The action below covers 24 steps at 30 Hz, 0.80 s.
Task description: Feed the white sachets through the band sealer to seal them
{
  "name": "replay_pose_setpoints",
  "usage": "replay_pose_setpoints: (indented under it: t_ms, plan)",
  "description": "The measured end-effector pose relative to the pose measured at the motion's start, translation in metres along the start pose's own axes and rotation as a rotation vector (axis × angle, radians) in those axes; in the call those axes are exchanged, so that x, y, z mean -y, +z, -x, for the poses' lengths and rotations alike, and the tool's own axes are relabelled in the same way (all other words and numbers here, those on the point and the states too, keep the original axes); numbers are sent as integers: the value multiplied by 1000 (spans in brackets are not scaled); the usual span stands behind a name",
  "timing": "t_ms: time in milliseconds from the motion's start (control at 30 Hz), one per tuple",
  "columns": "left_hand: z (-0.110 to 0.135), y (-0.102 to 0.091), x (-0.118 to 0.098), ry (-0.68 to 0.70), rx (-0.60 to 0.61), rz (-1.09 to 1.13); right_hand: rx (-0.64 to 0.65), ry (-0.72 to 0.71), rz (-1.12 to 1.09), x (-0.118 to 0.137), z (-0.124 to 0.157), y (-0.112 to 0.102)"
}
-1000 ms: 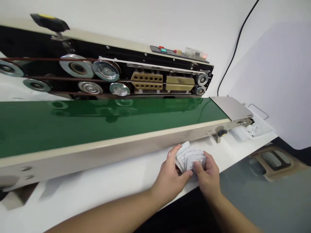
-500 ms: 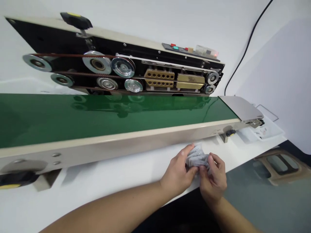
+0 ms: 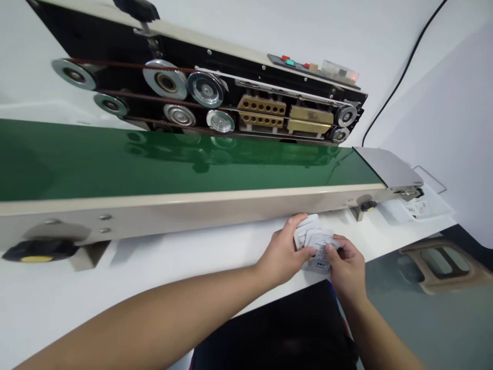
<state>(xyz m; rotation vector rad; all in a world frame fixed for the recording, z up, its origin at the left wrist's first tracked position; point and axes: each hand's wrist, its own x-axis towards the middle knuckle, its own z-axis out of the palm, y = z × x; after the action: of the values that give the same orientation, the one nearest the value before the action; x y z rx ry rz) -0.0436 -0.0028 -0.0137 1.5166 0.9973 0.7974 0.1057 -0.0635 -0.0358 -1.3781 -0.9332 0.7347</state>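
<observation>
Several small flat white packets with dark print are fanned out between my two hands, just above the white tabletop. My left hand pinches them from the left, thumb across the front and fingers behind. On the right, my right hand grips the front packet's edge between thumb and fingers. Behind them runs the cream side rail of a band sealer's conveyor, with its green belt.
The sealer head, with bare pulleys and brass blocks, stands above the belt. A black knob juts out at the front left. At right are a white tray holding printed pieces and a brown stool below the table.
The packets, bunched and blurred before, are now spread with their printed faces showing. My right hand has shifted slightly right and up. The camera view has tilted down a little.
</observation>
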Motion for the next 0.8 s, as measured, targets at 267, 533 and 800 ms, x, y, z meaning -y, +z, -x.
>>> replay_pose_setpoints:
  t_ms: [267,533,800]
  plan:
    - [0,2,4,48,-23,69,28,184,-220,4,-9,-4]
    - [-1,0,3,9,-19,57,-58,158,-74,3,-9,-12]
    - [3,-3,-4,30,20,-55,-11,91,248,10,-2,-19]
